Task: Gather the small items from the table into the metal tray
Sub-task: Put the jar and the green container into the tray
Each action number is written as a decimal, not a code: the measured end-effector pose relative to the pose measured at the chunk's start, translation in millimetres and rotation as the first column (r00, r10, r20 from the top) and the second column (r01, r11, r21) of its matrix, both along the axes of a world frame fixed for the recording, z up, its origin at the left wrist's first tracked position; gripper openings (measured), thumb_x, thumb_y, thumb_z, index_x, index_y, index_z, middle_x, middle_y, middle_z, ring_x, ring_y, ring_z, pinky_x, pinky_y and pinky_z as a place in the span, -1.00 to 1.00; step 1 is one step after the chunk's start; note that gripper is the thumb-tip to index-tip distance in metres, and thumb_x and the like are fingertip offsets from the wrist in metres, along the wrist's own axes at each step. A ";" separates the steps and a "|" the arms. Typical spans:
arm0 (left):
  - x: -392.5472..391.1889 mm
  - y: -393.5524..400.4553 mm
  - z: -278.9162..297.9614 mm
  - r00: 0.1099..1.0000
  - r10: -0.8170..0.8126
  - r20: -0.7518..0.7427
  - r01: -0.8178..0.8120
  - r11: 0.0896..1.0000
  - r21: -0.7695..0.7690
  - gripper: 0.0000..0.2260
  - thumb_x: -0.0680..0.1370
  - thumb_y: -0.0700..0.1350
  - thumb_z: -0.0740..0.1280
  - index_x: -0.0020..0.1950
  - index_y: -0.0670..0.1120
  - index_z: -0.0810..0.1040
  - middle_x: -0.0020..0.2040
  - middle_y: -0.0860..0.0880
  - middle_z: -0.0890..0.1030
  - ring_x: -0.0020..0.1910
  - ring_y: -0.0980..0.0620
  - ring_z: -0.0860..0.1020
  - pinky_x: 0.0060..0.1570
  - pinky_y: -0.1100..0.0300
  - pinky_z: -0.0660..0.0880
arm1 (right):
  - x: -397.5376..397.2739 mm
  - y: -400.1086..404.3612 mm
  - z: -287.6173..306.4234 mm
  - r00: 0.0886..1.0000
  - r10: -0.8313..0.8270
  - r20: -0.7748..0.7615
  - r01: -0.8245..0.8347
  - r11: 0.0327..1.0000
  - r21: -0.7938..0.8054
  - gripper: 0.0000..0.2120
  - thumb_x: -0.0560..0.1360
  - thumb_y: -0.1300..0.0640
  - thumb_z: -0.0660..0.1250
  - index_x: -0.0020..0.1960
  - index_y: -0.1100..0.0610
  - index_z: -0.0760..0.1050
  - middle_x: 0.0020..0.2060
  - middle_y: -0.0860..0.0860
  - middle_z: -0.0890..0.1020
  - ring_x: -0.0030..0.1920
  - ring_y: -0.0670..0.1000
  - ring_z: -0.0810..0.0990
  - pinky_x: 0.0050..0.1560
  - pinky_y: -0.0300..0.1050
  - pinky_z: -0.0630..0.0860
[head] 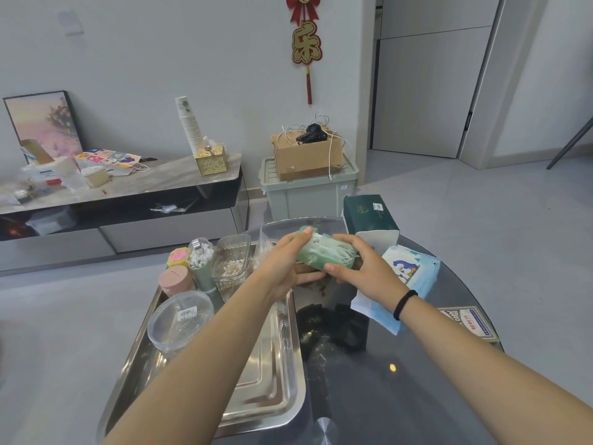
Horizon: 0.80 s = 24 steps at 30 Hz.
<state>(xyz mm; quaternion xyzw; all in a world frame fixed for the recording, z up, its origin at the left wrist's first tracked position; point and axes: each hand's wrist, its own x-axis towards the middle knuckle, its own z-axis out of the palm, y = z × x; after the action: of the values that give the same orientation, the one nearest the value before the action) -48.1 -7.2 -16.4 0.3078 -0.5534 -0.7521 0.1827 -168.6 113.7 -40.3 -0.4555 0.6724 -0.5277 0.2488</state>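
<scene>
A green plastic packet (325, 252) full of thin white sticks is held between both hands above the far right corner of the metal tray (272, 380). My left hand (282, 264) grips its left end and my right hand (359, 271) grips its right side. In the tray stand a clear round container (179, 319), a pink round box (176, 279), a yellow-pink small box (178, 255), a grey-green tube of cotton swabs (202, 261) and a clear box of cotton swabs (231, 263). My left forearm hides part of the tray floor.
The tray rests on a dark round glass table (401, 380). On the table lie a blue tissue pack (407, 277), a dark green tissue pack (369, 216), black packets (333, 326) and a card box (471, 319). Behind stand a sideboard (128, 187) and a storage bin (308, 191).
</scene>
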 end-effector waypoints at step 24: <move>1.2 -3.7 11.4 0.996 -0.071 0.050 0.069 0.997 0.025 -0.60 0.58 0.12 0.23 0.31 -0.09 0.44 0.21 -0.15 0.60 0.12 -0.12 0.62 0.14 -0.01 0.56 | -1.9 -3.9 -5.6 0.973 0.023 0.230 0.001 0.995 -0.101 -0.58 0.43 0.11 0.42 0.24 -0.07 0.39 0.11 -0.08 0.53 0.16 -0.02 0.55 0.11 0.06 0.60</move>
<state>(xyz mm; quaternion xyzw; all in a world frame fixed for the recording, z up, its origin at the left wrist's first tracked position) -46.9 -10.9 -5.0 0.3092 -0.5594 -0.7565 0.1386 -170.5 109.7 -45.9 -0.4066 0.6091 -0.6087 0.3051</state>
